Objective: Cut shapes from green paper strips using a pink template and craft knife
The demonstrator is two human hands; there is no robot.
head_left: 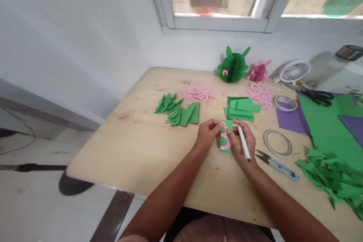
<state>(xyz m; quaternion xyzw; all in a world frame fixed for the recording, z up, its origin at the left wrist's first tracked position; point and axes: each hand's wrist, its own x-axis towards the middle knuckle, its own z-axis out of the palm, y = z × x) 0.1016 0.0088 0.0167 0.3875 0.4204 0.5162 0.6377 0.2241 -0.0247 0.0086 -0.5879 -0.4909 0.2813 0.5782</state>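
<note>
Over the near middle of the table, my left hand (209, 135) pinches the left edge of a green paper strip (228, 124). A curvy pink paper cutout (227, 144) lies flat against the strip. On the other side, my right hand (242, 140) presses the cutout and strip with its thumb while a white marker pen (244, 143) rests between its fingers, dark end pointing toward me. Just beyond my hands are a stack of green paper strips (241, 110), cut green letter-like pieces (184, 115) and a heap of pink cutouts (199, 92).
To the right lie blue thread snips (280, 167), tape rolls (278, 143), green scraps (331, 177), green sheets (323, 128) and black scissors (319, 96). Along the wall stand a green honeycomb paper figure (233, 69), a smaller pink one (258, 72), a white fan (295, 71) and a bottle (330, 69).
</note>
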